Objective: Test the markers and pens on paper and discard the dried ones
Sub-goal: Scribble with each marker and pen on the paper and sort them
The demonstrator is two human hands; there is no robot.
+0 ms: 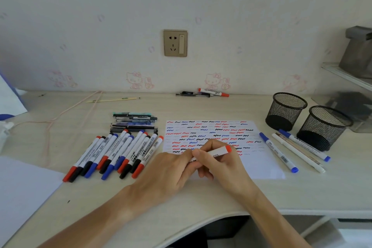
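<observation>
your right hand (219,164) is wrapped round a red marker (218,151) held over the near part of the paper (261,165), and your left hand (171,169) pinches its hidden near end, likely the cap. pull too sharply there and the tip could streak your fingers or blot the squiggles already on the sheet. mixing piles is the other risk: a row of markers (116,153) lies to the left, a few more (291,151) to the right beside two mesh cups (285,110). the desk (201,197) is pale, set against a cartoon-cat wall with a socket (175,43).
</observation>
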